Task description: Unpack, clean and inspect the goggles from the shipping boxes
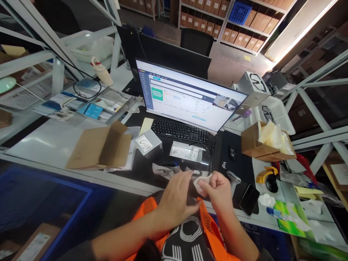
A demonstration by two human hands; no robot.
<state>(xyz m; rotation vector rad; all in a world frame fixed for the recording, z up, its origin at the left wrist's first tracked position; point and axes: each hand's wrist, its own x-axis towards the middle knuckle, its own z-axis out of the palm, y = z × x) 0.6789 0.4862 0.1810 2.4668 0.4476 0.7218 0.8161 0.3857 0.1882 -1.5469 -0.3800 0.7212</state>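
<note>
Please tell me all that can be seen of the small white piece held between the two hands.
The small white piece is thin and pale, with a curved edge, and looks soft, like folded paper; its kind cannot be told. It is held near the front edge of the black desk mat. The right hand pinches its right side; the left hand covers its left part, so only the middle shows.
</note>
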